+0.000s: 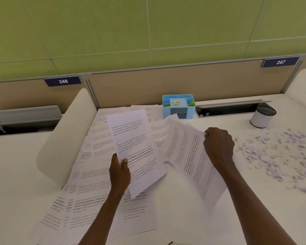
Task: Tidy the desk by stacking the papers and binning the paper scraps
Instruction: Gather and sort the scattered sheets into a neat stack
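**Both hands lifting printed sheets**

The left hand (120, 171) pinches a small stack of sheets (136, 149), thumb on top, in front of the blue organizer (178, 106). The right hand (218, 145) has its fingers clamped on a curling sheet (187, 156). Loose papers (88, 191) cover the tabletop (254, 218) left of the organizer; paper scraps (281, 156) lie to its right.

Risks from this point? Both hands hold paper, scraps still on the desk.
1. The right hand pinches a sheet by one edge; it hangs bowed and may crease or slip.
2. That sheet swings close to the paper scraps; a sweep could scatter them off the desk.
3. The left hand holds a small stack over loose papers fanned near the front edge; dragging could push some off.
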Action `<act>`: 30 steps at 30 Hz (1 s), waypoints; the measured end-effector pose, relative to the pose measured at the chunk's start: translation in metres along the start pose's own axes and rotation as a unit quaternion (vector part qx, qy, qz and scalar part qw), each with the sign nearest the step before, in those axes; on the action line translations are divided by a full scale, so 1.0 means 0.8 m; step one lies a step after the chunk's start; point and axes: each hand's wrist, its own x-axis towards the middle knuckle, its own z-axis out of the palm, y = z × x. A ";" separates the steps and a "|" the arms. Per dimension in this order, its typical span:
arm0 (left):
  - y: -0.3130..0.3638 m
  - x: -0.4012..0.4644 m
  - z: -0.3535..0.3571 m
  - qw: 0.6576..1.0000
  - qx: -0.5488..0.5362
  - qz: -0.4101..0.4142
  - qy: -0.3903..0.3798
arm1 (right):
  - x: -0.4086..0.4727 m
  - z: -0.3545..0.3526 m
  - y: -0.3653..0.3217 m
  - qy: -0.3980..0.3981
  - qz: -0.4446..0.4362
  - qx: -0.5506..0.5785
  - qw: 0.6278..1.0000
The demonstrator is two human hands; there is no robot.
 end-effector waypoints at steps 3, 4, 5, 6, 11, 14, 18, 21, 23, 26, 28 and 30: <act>-0.002 0.001 0.003 1.000 0.007 0.003 0.004 | 0.004 -0.022 -0.011 0.024 -0.018 0.002 1.000; -0.002 0.002 0.004 1.000 0.011 0.003 0.005 | 0.005 -0.029 -0.014 0.030 -0.022 0.004 0.999; -0.002 0.002 0.005 1.000 0.015 0.004 0.006 | 0.006 -0.035 -0.017 0.037 -0.026 0.007 0.999; -0.002 0.002 0.006 1.000 0.018 0.006 0.007 | 0.007 -0.041 -0.020 0.045 -0.032 0.009 0.998; -0.009 0.005 0.010 1.000 0.017 0.004 -0.012 | 0.012 -0.059 -0.027 0.067 -0.051 0.029 0.996; -0.012 0.004 0.013 1.000 0.013 -0.014 -0.022 | 0.016 -0.064 -0.030 0.092 -0.069 0.081 0.990; -0.011 0.002 0.015 0.999 -0.009 -0.040 -0.032 | 0.024 -0.067 -0.033 0.101 -0.047 0.229 0.967; -0.009 0.002 0.017 0.996 -0.052 -0.062 -0.035 | 0.032 -0.058 -0.034 0.070 0.000 0.322 0.944; -0.007 0.002 0.017 0.991 -0.091 -0.081 -0.055 | 0.036 -0.046 -0.033 0.042 0.038 0.391 0.919; -0.004 0.000 0.015 0.975 -0.169 -0.099 -0.101 | 0.031 -0.015 -0.034 0.002 0.088 0.438 0.894; 0.002 -0.004 0.013 0.960 -0.222 -0.103 -0.133 | 0.021 0.009 -0.036 -0.025 0.105 0.439 0.892; 0.010 -0.007 0.012 0.950 -0.245 -0.093 -0.168 | 0.008 0.034 -0.035 -0.045 0.114 0.413 0.902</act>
